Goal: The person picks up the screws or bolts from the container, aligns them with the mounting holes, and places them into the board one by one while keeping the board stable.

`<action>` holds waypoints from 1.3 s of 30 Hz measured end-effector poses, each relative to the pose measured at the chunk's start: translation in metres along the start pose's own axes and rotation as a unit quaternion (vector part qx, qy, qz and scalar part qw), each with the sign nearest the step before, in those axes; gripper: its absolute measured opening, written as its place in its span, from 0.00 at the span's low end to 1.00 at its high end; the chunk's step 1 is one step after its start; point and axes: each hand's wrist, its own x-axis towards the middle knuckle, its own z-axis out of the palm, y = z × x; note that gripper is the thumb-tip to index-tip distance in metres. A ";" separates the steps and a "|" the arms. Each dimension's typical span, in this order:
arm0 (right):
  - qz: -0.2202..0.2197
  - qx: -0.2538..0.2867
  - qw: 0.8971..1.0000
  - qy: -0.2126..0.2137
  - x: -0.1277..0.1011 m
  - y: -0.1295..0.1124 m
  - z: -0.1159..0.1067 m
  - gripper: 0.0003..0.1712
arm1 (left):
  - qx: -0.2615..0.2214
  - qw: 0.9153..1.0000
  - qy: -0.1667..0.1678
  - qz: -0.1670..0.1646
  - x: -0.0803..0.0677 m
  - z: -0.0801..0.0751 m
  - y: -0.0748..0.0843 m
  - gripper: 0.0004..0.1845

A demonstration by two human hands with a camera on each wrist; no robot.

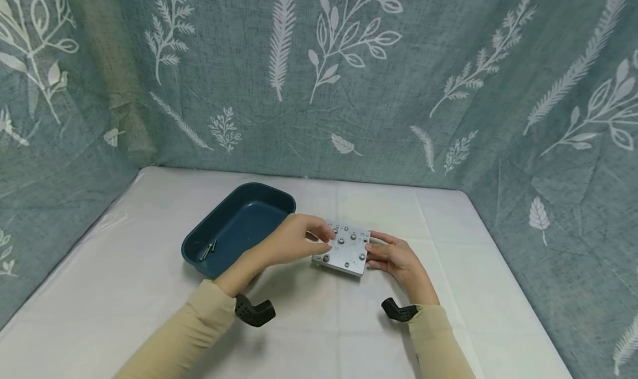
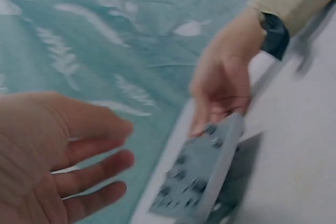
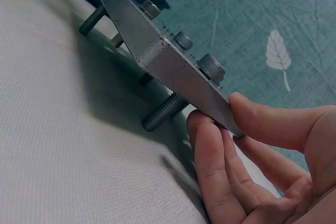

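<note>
A square silver metal plate [image 1: 349, 251] with several hex-socket bolts set through it is held by my right hand [image 1: 400, 261] at its right edge. In the right wrist view the thumb [image 3: 273, 121] lies on top and fingers press from below. There the plate is tilted, and a threaded bolt shank [image 3: 164, 113] sticks out underneath, above the cloth. My left hand [image 1: 289, 240] hovers over the plate's left side in the head view. Its fingers [image 2: 100, 174] are loosely bent and apart from the thumb, with nothing visible between them in the left wrist view.
A dark blue bin [image 1: 249, 224] stands left of the plate, partly behind the left forearm. A few small bolts [image 1: 208, 250] lie in its near left corner. White cloth [image 1: 478, 290] covers the table, and a green leaf-patterned curtain [image 1: 299, 135] surrounds its back and sides.
</note>
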 end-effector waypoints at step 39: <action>0.002 -0.005 1.000 0.001 0.003 0.002 -0.002 0.34 | 0.066 0.977 -0.064 -0.191 -0.114 -0.098 -0.063 0.19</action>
